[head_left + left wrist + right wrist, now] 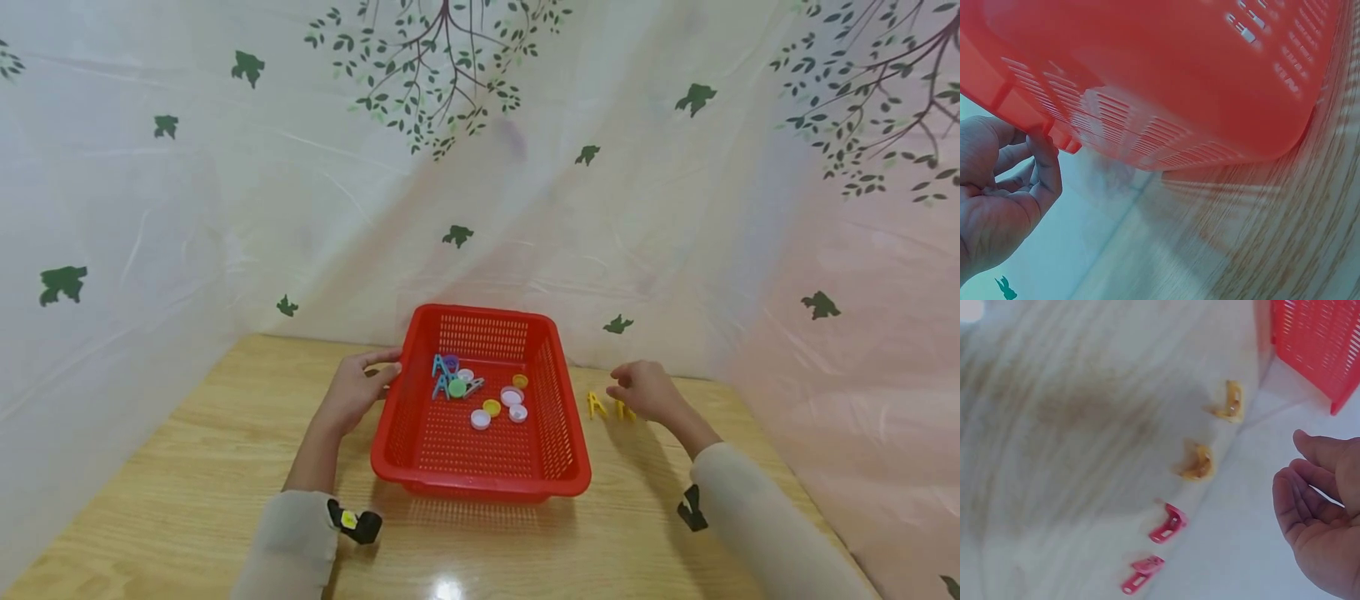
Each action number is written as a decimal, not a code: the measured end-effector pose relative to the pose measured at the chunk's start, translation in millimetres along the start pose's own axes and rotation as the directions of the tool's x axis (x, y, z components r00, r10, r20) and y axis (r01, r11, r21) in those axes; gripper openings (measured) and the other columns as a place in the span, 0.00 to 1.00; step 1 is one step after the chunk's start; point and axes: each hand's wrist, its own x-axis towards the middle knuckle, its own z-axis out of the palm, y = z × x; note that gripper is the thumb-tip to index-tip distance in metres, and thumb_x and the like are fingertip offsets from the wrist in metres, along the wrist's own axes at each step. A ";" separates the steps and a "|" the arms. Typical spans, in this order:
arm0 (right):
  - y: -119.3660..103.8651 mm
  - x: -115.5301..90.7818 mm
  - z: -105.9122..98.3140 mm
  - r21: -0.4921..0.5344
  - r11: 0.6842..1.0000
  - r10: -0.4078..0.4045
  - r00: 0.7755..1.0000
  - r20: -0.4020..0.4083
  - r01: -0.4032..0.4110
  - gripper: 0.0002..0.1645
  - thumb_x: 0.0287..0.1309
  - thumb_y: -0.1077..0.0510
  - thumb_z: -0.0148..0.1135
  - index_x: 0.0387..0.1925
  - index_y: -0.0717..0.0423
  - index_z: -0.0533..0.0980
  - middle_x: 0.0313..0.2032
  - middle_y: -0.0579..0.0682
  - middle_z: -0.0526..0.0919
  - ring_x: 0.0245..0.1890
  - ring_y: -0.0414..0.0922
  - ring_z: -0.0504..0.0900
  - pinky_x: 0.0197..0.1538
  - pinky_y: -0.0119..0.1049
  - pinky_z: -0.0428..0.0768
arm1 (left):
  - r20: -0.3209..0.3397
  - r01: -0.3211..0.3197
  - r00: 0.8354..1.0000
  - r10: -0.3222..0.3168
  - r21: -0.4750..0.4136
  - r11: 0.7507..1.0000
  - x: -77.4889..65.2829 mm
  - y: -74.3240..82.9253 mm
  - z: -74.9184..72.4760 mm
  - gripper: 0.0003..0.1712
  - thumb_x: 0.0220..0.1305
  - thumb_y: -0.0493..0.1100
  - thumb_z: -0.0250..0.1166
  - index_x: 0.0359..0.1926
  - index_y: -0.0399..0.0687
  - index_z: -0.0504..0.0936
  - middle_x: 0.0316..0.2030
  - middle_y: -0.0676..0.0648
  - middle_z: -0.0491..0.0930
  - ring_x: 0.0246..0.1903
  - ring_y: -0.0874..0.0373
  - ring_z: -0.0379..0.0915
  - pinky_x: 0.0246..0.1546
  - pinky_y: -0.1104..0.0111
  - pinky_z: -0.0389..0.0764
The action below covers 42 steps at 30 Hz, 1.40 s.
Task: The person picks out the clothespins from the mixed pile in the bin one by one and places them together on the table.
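A red plastic basket (480, 483) with slotted walls stands on the wooden table. Its left rim is gripped by my left hand (354, 387); in the left wrist view, the curled fingers (1044, 159) are at the rim's edge. Inside lie several bottle caps, such as a green cap (457, 388), along with blue clothespins (440, 387) and a grey clothespin (474, 387). My right hand (649, 390) is above the table right of the basket, fingers loosely bent with nothing between them. Beneath and beside it are two yellow clothespins (1197, 464).
Two pink clothespins (1169, 524) lie near the yellow ones in the right wrist view; the right hand hides them from the head view. Behind the wooden table (225, 467) hangs a pale curtain (337, 250) printed with leaves and branches.
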 end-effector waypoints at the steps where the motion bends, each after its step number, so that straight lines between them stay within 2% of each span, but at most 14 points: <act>1: -0.2 0.2 -2.2 -0.003 1.000 -0.005 1.000 -0.004 0.005 0.16 0.63 0.62 0.67 0.47 0.72 0.83 0.36 0.61 0.87 0.31 0.51 0.83 0.42 0.53 0.86 | 0.002 -0.002 1.000 0.002 0.002 1.000 0.2 -0.4 0.0 0.22 0.76 0.41 0.59 0.68 0.42 0.77 0.63 0.38 0.76 0.53 0.41 0.82 0.51 0.53 0.85; 12: -17.7 9.2 -32.4 -0.017 1.000 -0.015 0.999 -0.028 0.015 0.16 0.66 0.62 0.65 0.49 0.72 0.82 0.38 0.61 0.87 0.35 0.52 0.83 0.46 0.55 0.86 | 0.004 -0.003 1.000 0.003 0.004 1.000 -1.4 0.6 0.6 0.24 0.77 0.43 0.59 0.69 0.42 0.75 0.64 0.37 0.75 0.54 0.41 0.81 0.51 0.52 0.85; 22: -43.1 23.8 -53.2 -0.043 0.994 -0.105 0.993 -0.063 0.102 0.18 0.67 0.60 0.64 0.51 0.71 0.82 0.41 0.63 0.87 0.38 0.55 0.85 0.47 0.57 0.84 | -0.003 -0.008 1.000 0.008 0.018 1.000 -3.2 0.7 0.1 0.23 0.77 0.43 0.59 0.68 0.43 0.77 0.63 0.37 0.76 0.53 0.42 0.82 0.51 0.52 0.85; 31: -70.6 41.8 -57.9 -0.034 0.992 -0.123 0.988 -0.093 0.120 0.17 0.67 0.60 0.64 0.50 0.70 0.83 0.42 0.63 0.88 0.41 0.56 0.86 0.49 0.55 0.85 | -0.001 -0.016 1.000 0.016 0.004 1.000 -1.6 -0.1 0.8 0.22 0.76 0.41 0.59 0.67 0.41 0.78 0.62 0.37 0.77 0.52 0.43 0.82 0.50 0.53 0.86; 37: -94.0 53.4 -59.0 0.027 0.995 -0.092 0.992 -0.091 0.094 0.17 0.67 0.60 0.65 0.51 0.68 0.83 0.42 0.62 0.88 0.39 0.54 0.85 0.47 0.51 0.87 | 0.000 -0.003 1.000 0.003 -0.003 1.000 -3.0 1.6 0.5 0.23 0.77 0.42 0.59 0.68 0.42 0.76 0.64 0.37 0.75 0.54 0.42 0.81 0.50 0.53 0.85; 42: -112.7 61.9 -57.2 0.050 0.996 -0.063 0.995 -0.081 0.067 0.18 0.68 0.59 0.63 0.54 0.67 0.82 0.46 0.62 0.87 0.42 0.55 0.84 0.49 0.50 0.87 | 0.000 -0.004 1.000 0.004 0.004 1.000 -2.9 1.4 0.1 0.23 0.77 0.42 0.59 0.68 0.41 0.77 0.64 0.37 0.76 0.54 0.42 0.81 0.50 0.55 0.86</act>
